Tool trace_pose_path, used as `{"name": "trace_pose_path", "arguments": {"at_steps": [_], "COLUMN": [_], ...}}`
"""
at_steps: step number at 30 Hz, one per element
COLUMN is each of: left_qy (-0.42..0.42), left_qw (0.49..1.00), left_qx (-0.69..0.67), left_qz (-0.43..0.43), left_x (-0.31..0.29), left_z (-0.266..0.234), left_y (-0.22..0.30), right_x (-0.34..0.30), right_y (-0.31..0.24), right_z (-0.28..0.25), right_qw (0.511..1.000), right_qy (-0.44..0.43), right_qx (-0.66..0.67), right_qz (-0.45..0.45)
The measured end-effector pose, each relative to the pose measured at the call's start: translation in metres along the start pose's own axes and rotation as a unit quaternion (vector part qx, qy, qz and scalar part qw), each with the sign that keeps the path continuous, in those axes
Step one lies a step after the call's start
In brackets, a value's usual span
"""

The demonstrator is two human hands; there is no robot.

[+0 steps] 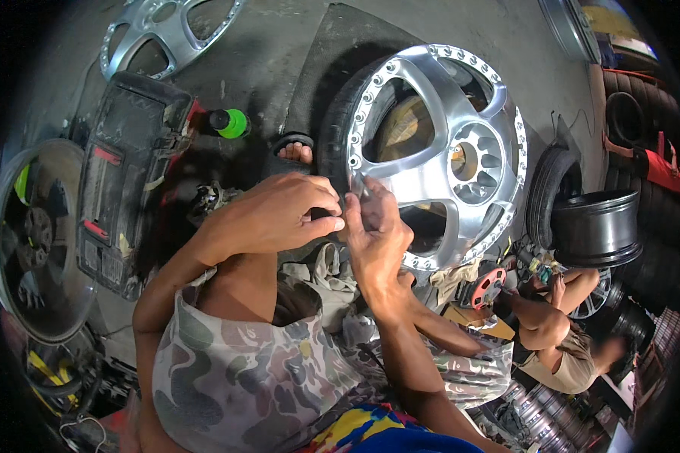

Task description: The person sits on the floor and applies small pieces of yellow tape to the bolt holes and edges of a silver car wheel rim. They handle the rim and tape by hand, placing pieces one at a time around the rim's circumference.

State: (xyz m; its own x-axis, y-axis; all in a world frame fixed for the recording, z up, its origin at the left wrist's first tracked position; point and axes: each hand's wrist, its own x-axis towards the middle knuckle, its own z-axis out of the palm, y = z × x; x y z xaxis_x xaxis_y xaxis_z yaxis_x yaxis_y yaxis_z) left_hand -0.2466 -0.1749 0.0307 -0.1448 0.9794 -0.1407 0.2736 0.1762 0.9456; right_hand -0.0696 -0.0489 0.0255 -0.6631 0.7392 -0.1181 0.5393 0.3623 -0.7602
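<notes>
A silver five-spoke wheel face (449, 117), its outer edge ringed with small bolts, stands in front of me against a black tyre (340, 124). My right hand (381, 238) is at the near left part of the rim, fingers bent and drawn together at the bolt ring; whatever they pinch is too small to make out. Close beside it on the left, my left hand (283, 211) is closed, its fingers curled under and its thumb pointing toward the right hand. Any small thing inside the left hand is hidden.
At left lie a black toolbox (132, 174), a green bottle (233, 123) and a large rim (60, 321). Another silver wheel (159, 41) is at the far left. On the right are a dark rim barrel (593, 226), a tyre (542, 200) and a seated person (563, 359).
</notes>
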Motion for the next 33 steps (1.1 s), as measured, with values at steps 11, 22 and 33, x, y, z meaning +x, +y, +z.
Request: {"name": "trace_pose_path", "arguments": {"at_steps": [11,22,33], "left_qy": [0.004,0.024,0.098], "left_qw": [0.999,0.983,0.976], "left_qx": [0.033,-0.159,-0.190], "left_qz": [0.003,-0.086,-0.043], "left_x": [-0.005,0.004,0.005], "left_z": [-0.011,-0.020,-0.025], "left_y": [-0.011,-0.003,-0.009], "right_x": [0.001,-0.001,0.089], "right_y": [-0.003,-0.014,-0.030], "right_z": [0.013,-0.030,-0.103], "right_qw": [1.000,0.984,0.950], "right_qy": [0.019,-0.133,-0.289], "right_qx": [0.023,0.120,0.000], "right_qz": [0.001,0.007,-0.118]}}
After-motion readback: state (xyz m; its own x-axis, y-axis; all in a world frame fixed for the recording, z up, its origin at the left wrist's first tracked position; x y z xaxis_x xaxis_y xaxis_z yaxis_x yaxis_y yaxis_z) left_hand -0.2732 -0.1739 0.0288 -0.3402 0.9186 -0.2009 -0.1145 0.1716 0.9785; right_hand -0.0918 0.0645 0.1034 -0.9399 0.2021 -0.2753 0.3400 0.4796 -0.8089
